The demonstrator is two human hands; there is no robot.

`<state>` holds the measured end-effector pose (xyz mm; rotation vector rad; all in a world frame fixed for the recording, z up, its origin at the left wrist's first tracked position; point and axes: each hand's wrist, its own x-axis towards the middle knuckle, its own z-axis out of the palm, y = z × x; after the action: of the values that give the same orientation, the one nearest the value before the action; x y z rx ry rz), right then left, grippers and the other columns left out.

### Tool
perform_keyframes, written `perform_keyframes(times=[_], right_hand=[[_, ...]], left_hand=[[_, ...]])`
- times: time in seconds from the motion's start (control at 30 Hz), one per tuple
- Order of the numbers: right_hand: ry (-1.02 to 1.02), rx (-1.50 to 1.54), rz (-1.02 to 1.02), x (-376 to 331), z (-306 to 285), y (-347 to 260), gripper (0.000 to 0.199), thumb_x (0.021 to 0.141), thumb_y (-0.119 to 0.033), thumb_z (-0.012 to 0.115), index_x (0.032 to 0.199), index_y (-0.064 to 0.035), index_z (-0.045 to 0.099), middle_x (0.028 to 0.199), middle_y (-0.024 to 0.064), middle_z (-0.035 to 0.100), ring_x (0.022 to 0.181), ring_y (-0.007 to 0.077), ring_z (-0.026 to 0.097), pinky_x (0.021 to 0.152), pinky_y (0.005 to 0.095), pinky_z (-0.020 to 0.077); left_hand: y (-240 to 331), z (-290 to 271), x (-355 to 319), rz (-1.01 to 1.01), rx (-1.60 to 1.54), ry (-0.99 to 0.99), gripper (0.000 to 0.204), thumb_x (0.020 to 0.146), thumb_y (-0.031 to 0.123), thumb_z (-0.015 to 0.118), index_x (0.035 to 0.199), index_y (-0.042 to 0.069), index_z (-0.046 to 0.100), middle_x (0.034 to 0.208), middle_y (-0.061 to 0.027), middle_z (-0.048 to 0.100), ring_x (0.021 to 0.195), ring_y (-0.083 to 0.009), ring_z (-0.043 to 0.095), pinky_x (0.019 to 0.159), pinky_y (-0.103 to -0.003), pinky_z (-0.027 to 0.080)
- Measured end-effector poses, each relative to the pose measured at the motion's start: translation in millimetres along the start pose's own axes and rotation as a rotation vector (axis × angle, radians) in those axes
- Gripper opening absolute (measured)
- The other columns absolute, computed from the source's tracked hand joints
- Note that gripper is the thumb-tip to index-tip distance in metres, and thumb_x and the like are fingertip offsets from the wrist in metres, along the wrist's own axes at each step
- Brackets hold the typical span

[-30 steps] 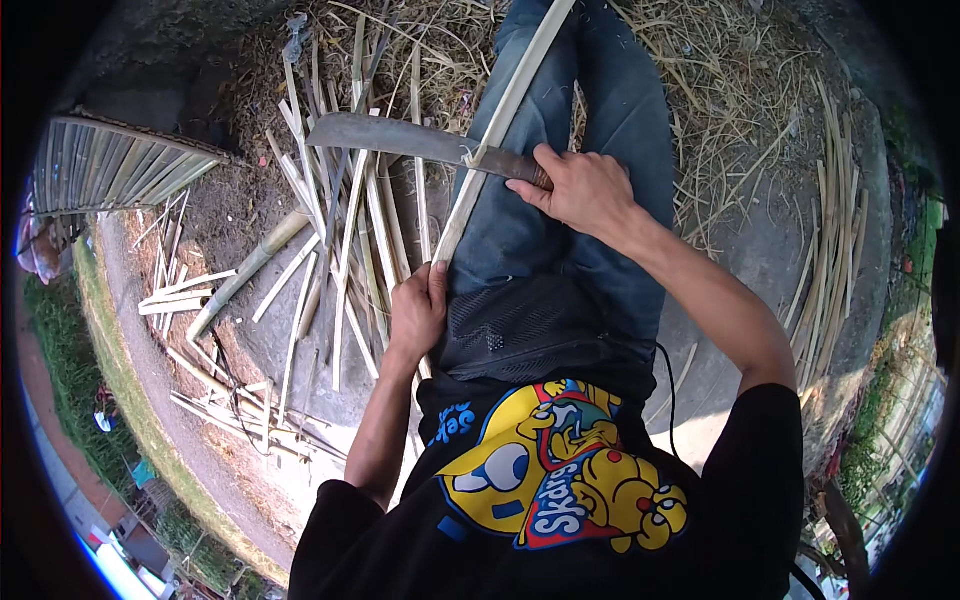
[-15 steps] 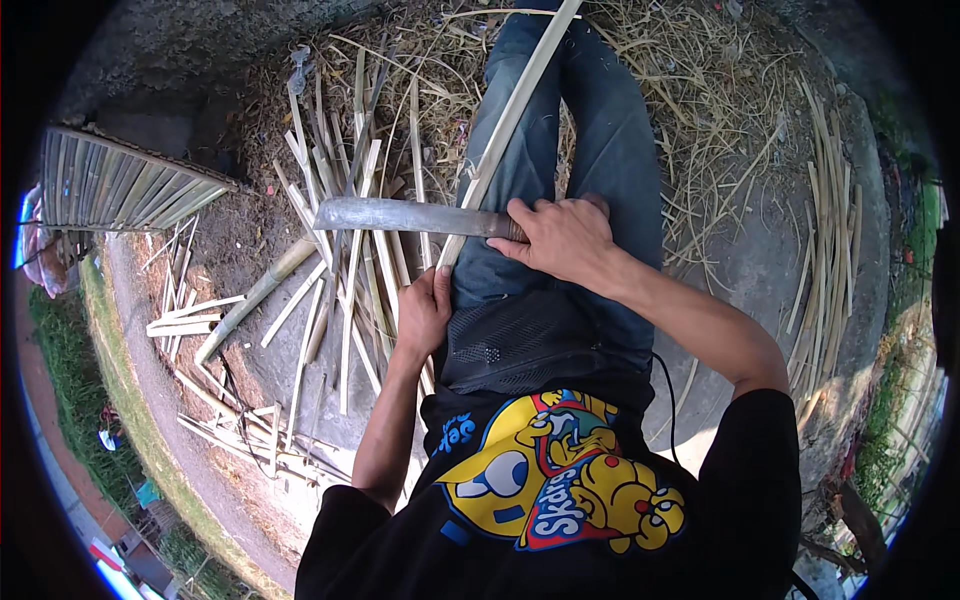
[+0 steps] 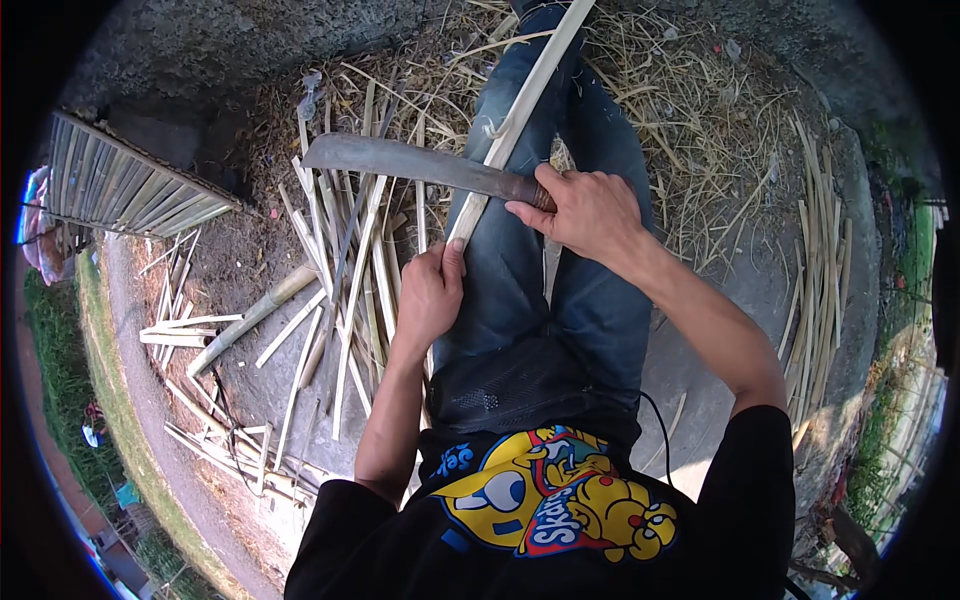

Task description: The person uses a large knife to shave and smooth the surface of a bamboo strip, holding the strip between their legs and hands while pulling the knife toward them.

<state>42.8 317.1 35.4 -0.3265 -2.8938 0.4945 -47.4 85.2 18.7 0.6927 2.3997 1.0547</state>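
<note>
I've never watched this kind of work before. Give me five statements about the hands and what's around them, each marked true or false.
1. The right hand grips a machete by its handle. True.
2. The left hand is empty. False: the left hand holds a bamboo strip.
3. The machete's blade crosses the bamboo strip. True.
4. The person's trousers are red. False: they are blue jeans.
5. Loose strips lie on both sides of the person. True.

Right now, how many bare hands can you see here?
2. The left hand grips the pale strip, thumb on top; the right hand holds the machete by its handle, blade crossing the strip. I see no others.
</note>
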Motion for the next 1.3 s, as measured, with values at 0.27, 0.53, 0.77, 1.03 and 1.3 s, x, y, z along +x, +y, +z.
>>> perform_keyframes(times=[0.27, 0.53, 0.77, 1.03, 1.3], right_hand=[[0.107, -0.156, -0.073, 24, -39, 48, 0.057, 0.090, -0.069, 0.059, 0.087, -0.0116, 0.060, 0.061, 0.0117, 0.066, 0.060, 0.0364, 0.070, 0.051, 0.0491, 0.0555], [-0.070, -0.074, -0.061, -12, -30, -11, 0.057, 0.092, -0.067, 0.059, 0.091, -0.0103, 0.061, 0.063, 0.0151, 0.066, 0.060, 0.0384, 0.069, 0.053, 0.0496, 0.0551], [0.008, -0.187, 0.266, 36, -62, 66, 0.056, 0.096, -0.064, 0.056, 0.092, -0.0087, 0.062, 0.065, 0.0164, 0.067, 0.069, 0.0387, 0.072, 0.059, 0.0519, 0.0566], [0.022, -0.179, -0.096, 4, -9, 24, 0.057, 0.093, -0.068, 0.056, 0.090, -0.0106, 0.060, 0.060, 0.0129, 0.064, 0.062, 0.0389, 0.071, 0.056, 0.0534, 0.0560], [0.369, -0.169, 0.523, 59, -119, 198, 0.068, 0.100, -0.067, 0.046, 0.096, -0.0034, 0.068, 0.071, 0.0188, 0.068, 0.080, 0.0426, 0.070, 0.071, 0.0512, 0.0537]], left_hand=[[10, -1, -27, 0.067, 0.041, 0.050, 0.045, 0.107, 0.028, 0.053, 0.078, -0.004, 0.062, 0.063, -0.0229, 0.062, 0.059, -0.0434, 0.063, 0.057, -0.048, 0.048], [15, 1, -23, 0.148, -0.018, -0.013, 0.040, 0.106, 0.024, 0.055, 0.079, -0.005, 0.064, 0.064, -0.0239, 0.062, 0.059, -0.0434, 0.063, 0.057, -0.046, 0.048], [8, -1, -30, 0.165, 0.001, -0.031, 0.041, 0.105, 0.025, 0.056, 0.078, -0.005, 0.063, 0.064, -0.0256, 0.061, 0.060, -0.0460, 0.062, 0.057, -0.049, 0.047], [-30, -3, -37, 0.057, 0.022, -0.013, 0.041, 0.106, 0.026, 0.055, 0.077, -0.003, 0.061, 0.064, -0.0231, 0.061, 0.059, -0.0423, 0.063, 0.057, -0.046, 0.047], [-83, -53, -84, 0.050, 0.161, -0.107, 0.042, 0.106, 0.028, 0.053, 0.076, -0.001, 0.058, 0.060, -0.0227, 0.056, 0.056, -0.0433, 0.060, 0.055, -0.048, 0.045]])
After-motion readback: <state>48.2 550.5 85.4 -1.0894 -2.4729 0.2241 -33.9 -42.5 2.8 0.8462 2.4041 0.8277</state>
